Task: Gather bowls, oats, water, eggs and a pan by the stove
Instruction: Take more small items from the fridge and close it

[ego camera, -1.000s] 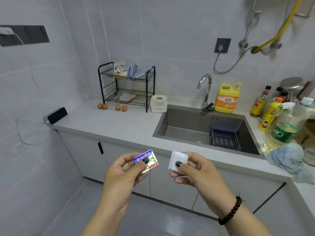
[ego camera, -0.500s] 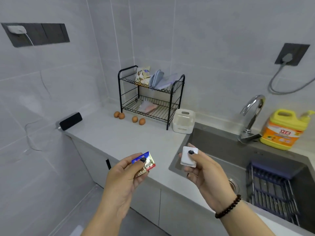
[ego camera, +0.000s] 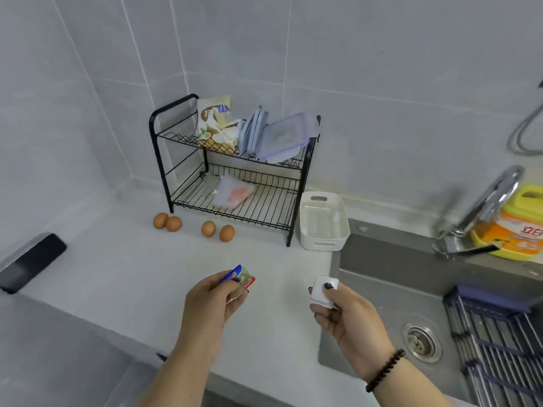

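- Starting nearest: both hands are already occupied. The left hand [ego camera: 210, 304] is pinching a small blue and red foil packet [ego camera: 239, 279] between thumb and fingers, and the right hand [ego camera: 349, 314] is pinching a small white square thing [ego camera: 323, 292] under the thumb (can't tell what it actually is). Neither hand is holding anything the task asks for.
- That's what I'm seeing as the main risk: going for eggs with fingers already curled round other stuff means a weak, partial grip, and an egg is slipping out or getting cracked.
- The right hand is hovering over the edge of the sink [ego camera: 382, 277], so if that white piece is let go carelessly it's probably dropping into the basin toward the drain [ego camera: 421, 343].
- Further back, four eggs [ego camera: 208, 229] are sitting loose on the countertop [ego camera: 117, 274] just in front of the black wire rack [ego camera: 235, 171], two touching and two a bit apart. Nothing is stopping them rolling, so a nudge from a wrist or sleeve could be sending one toward the counter edge.
- On the rack's top shelf a clipped pouch [ego camera: 216, 124] is leaning beside some lidded containers [ego camera: 276, 136]; might be the oats, I can't read it. Pulling it out one-handed could be tipping those containers down onto the eggs.
- Not seeing bowls, water, a pan or the stove here.
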The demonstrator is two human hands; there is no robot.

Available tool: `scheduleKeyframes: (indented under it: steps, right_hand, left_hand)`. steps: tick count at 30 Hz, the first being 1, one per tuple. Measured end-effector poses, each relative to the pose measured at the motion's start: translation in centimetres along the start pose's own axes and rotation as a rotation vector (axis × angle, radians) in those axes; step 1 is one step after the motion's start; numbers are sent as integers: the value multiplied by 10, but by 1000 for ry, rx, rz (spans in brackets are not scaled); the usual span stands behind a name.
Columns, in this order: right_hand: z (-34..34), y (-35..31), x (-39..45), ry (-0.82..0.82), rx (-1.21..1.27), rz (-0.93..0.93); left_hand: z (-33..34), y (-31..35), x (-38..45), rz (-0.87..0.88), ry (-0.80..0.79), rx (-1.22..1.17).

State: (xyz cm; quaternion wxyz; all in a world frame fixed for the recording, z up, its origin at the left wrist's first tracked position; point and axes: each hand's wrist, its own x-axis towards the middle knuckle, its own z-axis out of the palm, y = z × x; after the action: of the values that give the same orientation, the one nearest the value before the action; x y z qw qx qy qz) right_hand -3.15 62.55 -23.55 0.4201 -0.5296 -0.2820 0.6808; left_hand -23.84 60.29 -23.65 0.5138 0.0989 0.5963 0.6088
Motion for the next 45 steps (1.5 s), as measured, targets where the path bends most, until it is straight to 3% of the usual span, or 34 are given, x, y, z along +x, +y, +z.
scheduleKeyframes:
  steps: [6, 14, 18, 24, 27, 38, 45]
  right_hand:
    - [51, 23, 80, 181, -94, 94]
    - [91, 52, 188, 305, -459, 79]
    - [97, 61, 225, 321, -818, 27]
    - [112, 60, 261, 215, -1118, -81]
    - [120, 61, 268, 196, -1158, -149]
    - [115, 52, 255, 181, -1173, -121]
    - [94, 38, 225, 318, -961, -205]
  left_hand:
    - [12, 1, 127, -203, -16, 29]
    - [45, -33, 221, -349, 37, 153]
    - [51, -45, 241, -204, 20, 344]
    - [48, -54, 265, 12, 25, 653]
    - [47, -50, 263, 50, -2, 694]
    - [48, -41, 247, 50, -8, 660]
    - [70, -21, 230, 113, -122, 638]
